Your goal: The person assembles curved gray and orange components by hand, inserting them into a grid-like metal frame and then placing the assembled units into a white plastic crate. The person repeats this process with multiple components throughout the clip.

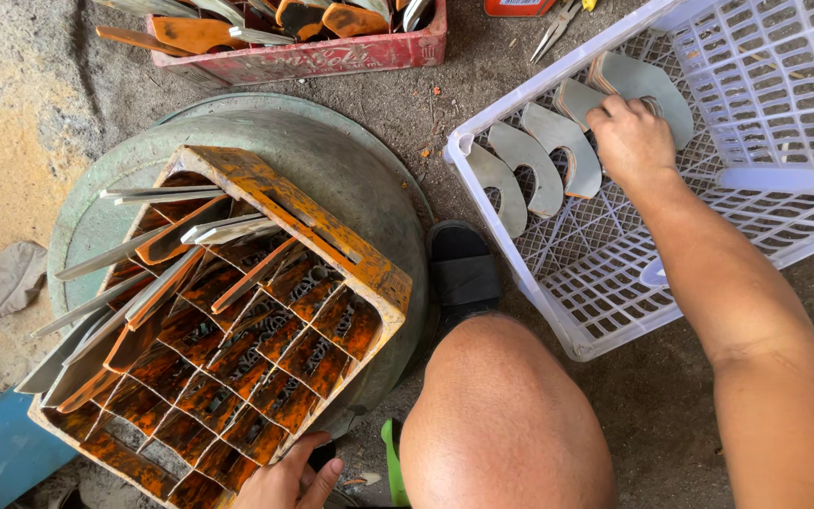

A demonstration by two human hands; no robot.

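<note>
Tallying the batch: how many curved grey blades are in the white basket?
5 visible curved grey blades, in a row along the white basket's far wall; the right hand rests on the last ones, maybe hiding more.

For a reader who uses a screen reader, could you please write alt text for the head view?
A person's right hand rests on grey curved blades lined up in a white plastic basket. The left hand grips the corner of an orange-stained divided crate holding long metal blades, tilted on an overturned green tub.
</note>
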